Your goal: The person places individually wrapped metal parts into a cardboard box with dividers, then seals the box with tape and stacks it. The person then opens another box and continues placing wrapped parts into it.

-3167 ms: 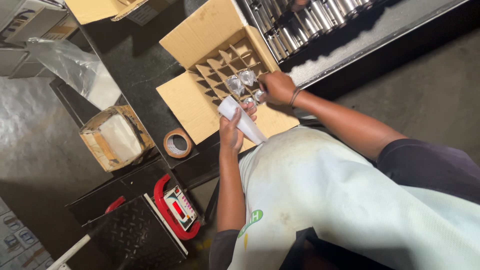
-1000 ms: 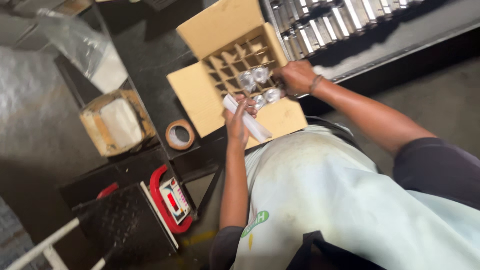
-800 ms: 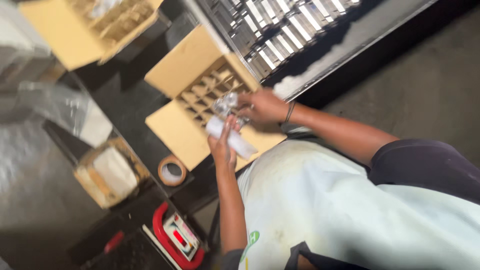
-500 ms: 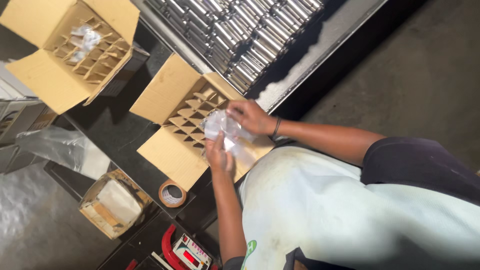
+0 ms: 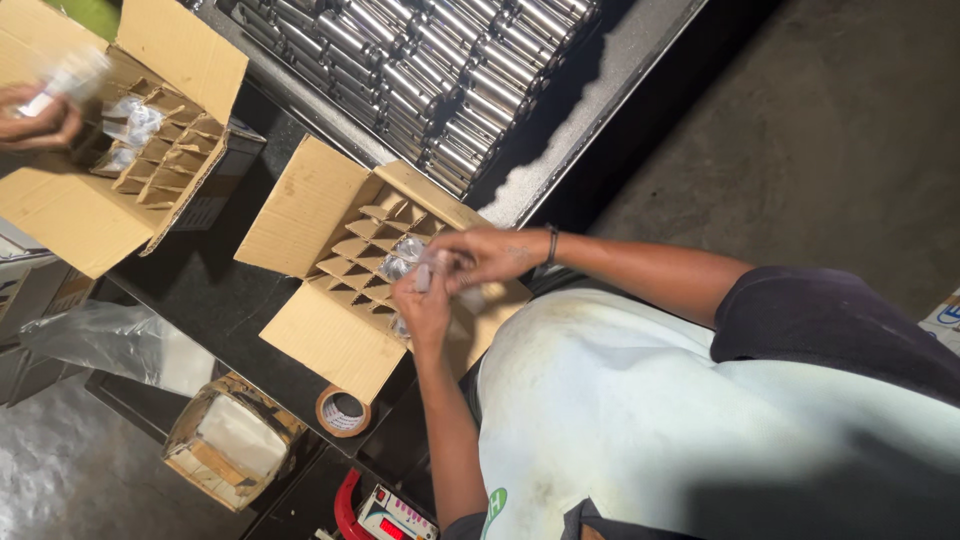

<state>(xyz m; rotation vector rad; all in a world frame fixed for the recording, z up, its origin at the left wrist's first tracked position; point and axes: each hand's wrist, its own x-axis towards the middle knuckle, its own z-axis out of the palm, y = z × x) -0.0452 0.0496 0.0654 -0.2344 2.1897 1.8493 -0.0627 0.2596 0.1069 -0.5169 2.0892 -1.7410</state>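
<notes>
An open cardboard box (image 5: 310,210) with a cardboard divider grid stands on the dark bench in front of me. A few of its cells hold shiny items wrapped in clear plastic (image 5: 400,256). My left hand (image 5: 424,312) and my right hand (image 5: 482,256) meet over the box's near corner. Together they pinch a small clear plastic-wrapped item (image 5: 436,276), which is blurred and partly hidden by my fingers. My right wrist wears a dark band.
Rows of metal cylinders (image 5: 430,70) fill a tray behind the box. At far left another person's hand (image 5: 35,115) holds a wrapped piece over a second divided box (image 5: 90,215). A tape roll (image 5: 343,412), a wrapped carton (image 5: 230,450), a plastic bag (image 5: 110,340) and a red scale (image 5: 385,515) lie nearer.
The view has swung, bringing the second box and the other person's hand into sight. My hands have come together at the box's near corner on the wrapped item.
</notes>
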